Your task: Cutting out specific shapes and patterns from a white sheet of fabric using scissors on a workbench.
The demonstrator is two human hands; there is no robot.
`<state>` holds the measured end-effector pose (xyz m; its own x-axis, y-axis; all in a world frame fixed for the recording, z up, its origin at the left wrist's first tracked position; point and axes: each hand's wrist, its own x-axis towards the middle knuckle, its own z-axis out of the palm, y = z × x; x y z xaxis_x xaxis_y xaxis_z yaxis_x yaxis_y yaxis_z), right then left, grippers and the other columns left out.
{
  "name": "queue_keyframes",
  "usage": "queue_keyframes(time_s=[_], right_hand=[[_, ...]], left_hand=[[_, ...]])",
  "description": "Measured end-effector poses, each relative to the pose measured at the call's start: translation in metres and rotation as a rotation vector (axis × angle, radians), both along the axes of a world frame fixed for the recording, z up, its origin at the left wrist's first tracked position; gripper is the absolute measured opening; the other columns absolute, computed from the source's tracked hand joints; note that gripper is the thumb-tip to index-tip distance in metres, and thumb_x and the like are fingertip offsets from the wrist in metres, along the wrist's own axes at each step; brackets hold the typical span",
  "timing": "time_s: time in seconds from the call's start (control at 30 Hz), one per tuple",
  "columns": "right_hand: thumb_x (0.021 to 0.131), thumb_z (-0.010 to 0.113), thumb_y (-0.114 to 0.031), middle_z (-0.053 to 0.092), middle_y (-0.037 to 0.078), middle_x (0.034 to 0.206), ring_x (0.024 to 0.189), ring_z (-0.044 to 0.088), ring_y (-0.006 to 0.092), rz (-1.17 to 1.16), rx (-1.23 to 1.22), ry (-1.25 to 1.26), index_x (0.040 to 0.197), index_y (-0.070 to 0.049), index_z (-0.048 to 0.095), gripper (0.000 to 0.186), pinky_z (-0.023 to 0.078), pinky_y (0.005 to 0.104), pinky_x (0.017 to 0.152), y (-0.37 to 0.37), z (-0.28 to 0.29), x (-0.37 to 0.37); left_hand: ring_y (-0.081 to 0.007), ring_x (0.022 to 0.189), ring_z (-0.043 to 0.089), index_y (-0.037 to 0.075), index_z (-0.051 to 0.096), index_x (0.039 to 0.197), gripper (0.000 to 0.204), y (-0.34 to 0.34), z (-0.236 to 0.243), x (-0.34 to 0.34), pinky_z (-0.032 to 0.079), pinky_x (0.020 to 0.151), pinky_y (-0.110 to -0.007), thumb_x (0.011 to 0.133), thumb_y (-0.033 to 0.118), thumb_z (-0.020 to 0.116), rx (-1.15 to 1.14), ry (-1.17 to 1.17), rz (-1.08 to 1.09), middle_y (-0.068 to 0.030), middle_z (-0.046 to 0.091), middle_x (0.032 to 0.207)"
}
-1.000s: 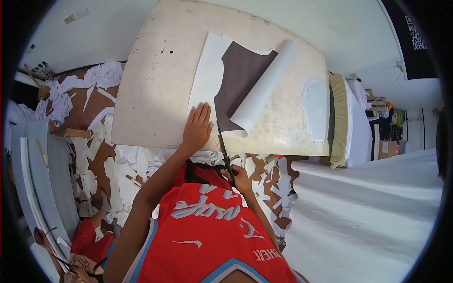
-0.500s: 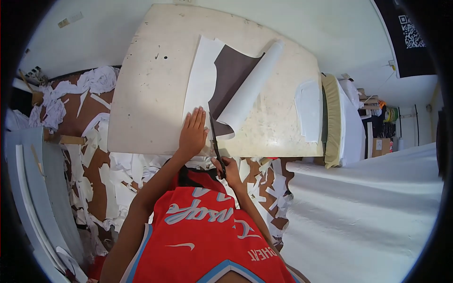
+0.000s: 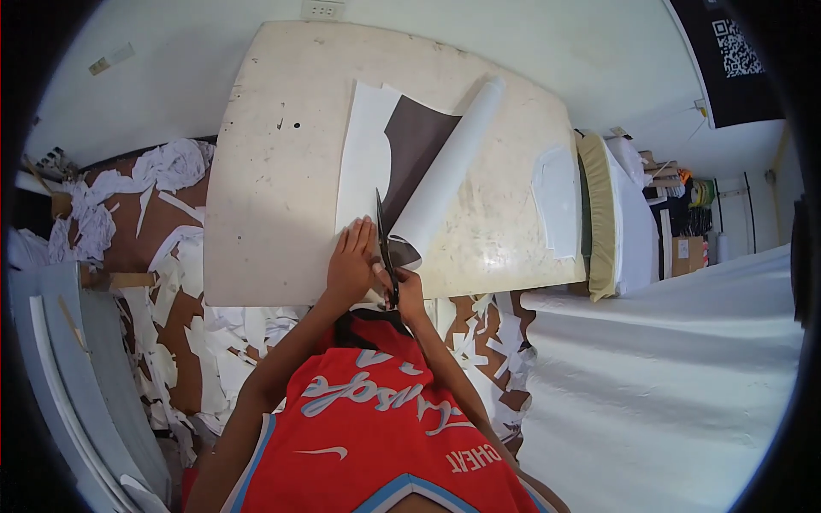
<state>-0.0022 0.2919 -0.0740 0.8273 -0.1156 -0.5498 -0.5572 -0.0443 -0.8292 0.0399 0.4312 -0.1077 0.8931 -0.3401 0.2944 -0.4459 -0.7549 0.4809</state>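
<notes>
Partly beneath left hand (image 3: 349,263) — white sheet (image 3: 363,158); in right hand (image 3: 411,296) — scissors (image 3: 384,245).

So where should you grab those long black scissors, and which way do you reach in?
Probably by the handles of the long black scissors, reaching in from the near side of the pale, scuffed table, as the bare right hand does. That end lies toward the person, while the narrow blades point away, so fingers there should stay clear.

Right hand (image 3: 410,293) holds scissors (image 3: 385,252); left hand (image 3: 349,267) on sheet (image 3: 364,162).
</notes>
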Motion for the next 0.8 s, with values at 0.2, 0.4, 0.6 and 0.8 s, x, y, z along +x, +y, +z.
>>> queue_keyframes(time_s=[0.2, 0.4, 0.6, 0.8], right_hand=[[0.077, 0.077, -0.047, 0.048, 0.000, 0.049, 0.037, 0.044, 0.0089, -0.082, 0.064, -0.062, 0.063, -0.007, 0.054, 0.048, 0.035, 0.0229, 0.037, 0.022, 0.009, 0.024], [0.077, 0.078, -0.045, 0.049, 0.001, 0.049, 0.037, 0.046, 0.0102, -0.141, 0.035, -0.059, 0.060, -0.006, 0.054, 0.048, 0.034, 0.0248, 0.037, 0.032, -0.001, 0.052], [0.078, 0.076, -0.046, 0.049, -0.001, 0.051, 0.039, 0.046, 0.0090, -0.093, -0.011, -0.073, 0.067, -0.005, 0.057, 0.046, 0.034, 0.0246, 0.037, 0.034, -0.002, 0.078], [0.078, 0.075, -0.049, 0.049, 0.000, 0.052, 0.039, 0.045, 0.0090, -0.033, -0.022, -0.019, 0.065, -0.007, 0.056, 0.048, 0.035, 0.0251, 0.039, 0.029, -0.002, 0.082]], left_hand=[[-0.0336, 0.136, 0.036, -0.008, 0.043, 0.135, 0.057, 0.013, -0.003, 0.008, 0.029, 0.110, -0.045, 0.086, 0.021, 0.048, -0.015, -0.035, -0.068, -0.0198, 0.039, 0.145], [-0.0343, 0.134, 0.037, -0.009, 0.046, 0.130, 0.057, 0.028, -0.002, 0.011, 0.031, 0.109, -0.046, 0.082, 0.019, 0.057, 0.006, -0.032, -0.170, -0.0222, 0.041, 0.142], [-0.0345, 0.130, 0.041, -0.008, 0.049, 0.128, 0.057, 0.039, 0.004, 0.017, 0.035, 0.104, -0.046, 0.078, 0.018, 0.061, -0.024, -0.012, -0.202, -0.0229, 0.047, 0.135], [-0.0325, 0.122, 0.046, -0.004, 0.052, 0.125, 0.051, 0.041, 0.027, 0.061, 0.038, 0.099, -0.045, 0.078, 0.015, 0.061, -0.032, 0.221, -0.113, -0.0200, 0.052, 0.127]])
